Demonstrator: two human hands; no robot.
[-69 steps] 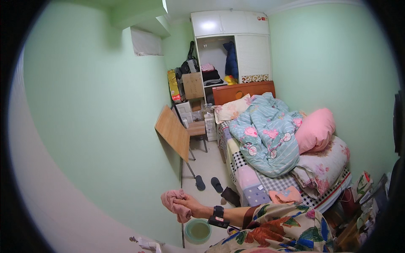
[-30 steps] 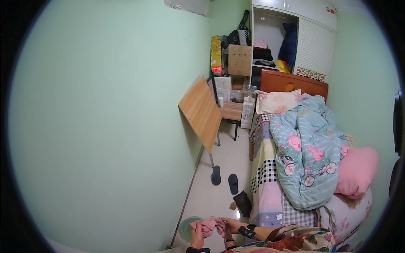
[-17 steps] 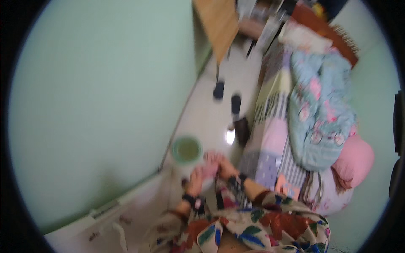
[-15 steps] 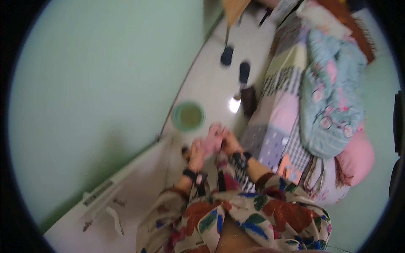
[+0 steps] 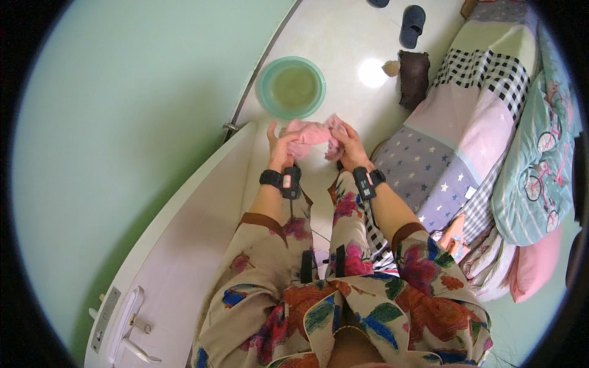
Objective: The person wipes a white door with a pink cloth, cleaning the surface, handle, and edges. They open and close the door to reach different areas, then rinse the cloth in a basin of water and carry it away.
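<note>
Between my two hands is a crumpled pink cloth point(image 5: 314, 133), bunched at both ends and sagging a little in the middle. My left hand point(image 5: 281, 147) grips its left end, with the thumb side pointing up. Its right end is gathered in my right hand point(image 5: 353, 147), whose fingers are partly covered by the folds. Just beyond the cloth, a round green basin point(image 5: 267, 92) holds murky yellowish water on the floor. Black straps with small boxes sit on both my wrists.
An open white door point(image 5: 202, 211) with a lever handle point(image 5: 138, 352) stands at my left, beside the green wall. To the right is a bed with a patchwork cover point(image 5: 442, 150) and a blue quilt point(image 5: 531, 184). Dark slippers point(image 5: 413, 27) and a brown mat point(image 5: 414, 80) lie on the floor.
The view has tilted down and steadied, so basin, slippers and bed sit higher in it. My hands stay on the pink cloth, which now looks more spread between them.
</note>
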